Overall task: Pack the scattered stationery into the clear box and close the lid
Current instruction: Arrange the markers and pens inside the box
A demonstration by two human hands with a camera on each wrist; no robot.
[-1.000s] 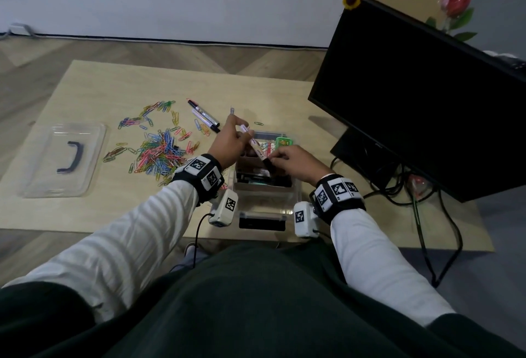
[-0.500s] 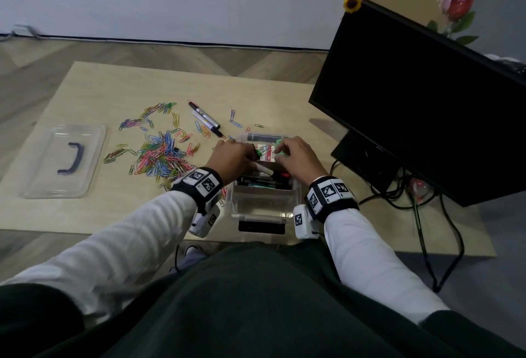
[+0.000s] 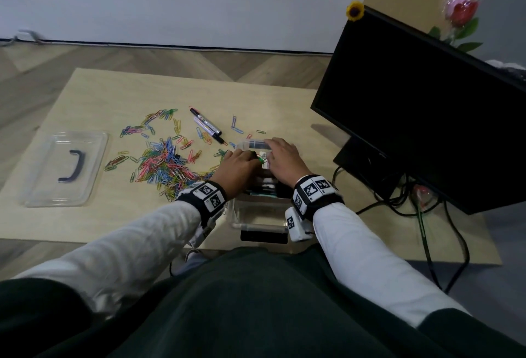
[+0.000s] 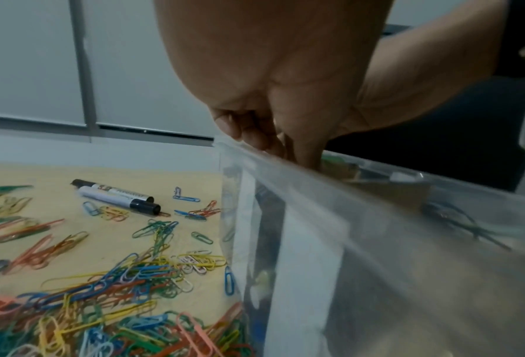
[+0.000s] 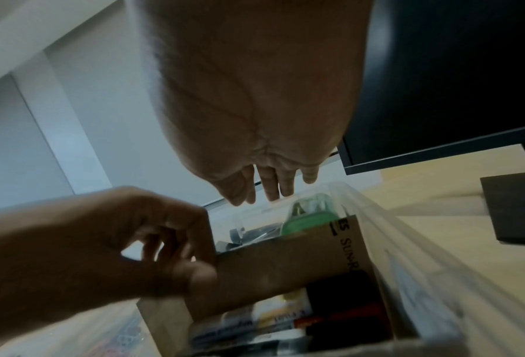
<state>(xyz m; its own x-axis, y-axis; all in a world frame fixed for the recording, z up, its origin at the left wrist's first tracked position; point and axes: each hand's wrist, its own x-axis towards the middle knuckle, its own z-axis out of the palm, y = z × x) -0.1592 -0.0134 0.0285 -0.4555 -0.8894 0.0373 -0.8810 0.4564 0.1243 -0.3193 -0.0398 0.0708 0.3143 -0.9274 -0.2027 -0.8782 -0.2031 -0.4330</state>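
**Both hands over the open clear box, clips and markers still out on the table**

Left hand [image 3: 237, 165] sits over the left part of the clear box [image 3: 257, 216], fingers curled down past the rim; in the left wrist view the fingertips [image 4: 255, 135] dip just inside the wall. Something green shows at its fingertips in the head view, can't tell if it's gripped. Right hand [image 3: 283, 160] lies flat over the far right part of the box, fingers [image 5: 274, 186] straight and loosely spread, holding nothing visible.

Box stands at the near edge of the table [image 3: 94, 95], right of middle, lid off. Inside: a brown cardboard carton [image 5: 285, 260], a green item [image 5: 311, 215] at the far end, pens and markers at the near end.

Just left of the box, a dense pile of coloured paper clips [image 3: 162, 162], strays trailing toward the far side. Two markers [image 3: 206, 125] lie side by side beyond the pile, apart from the box. Clear lid [image 3: 67, 167] with a dark handle lies flat near the left edge, well apart from the box.

Black monitor [image 3: 427, 107] stands on the right side, cables [image 3: 398, 204] trailing below it.
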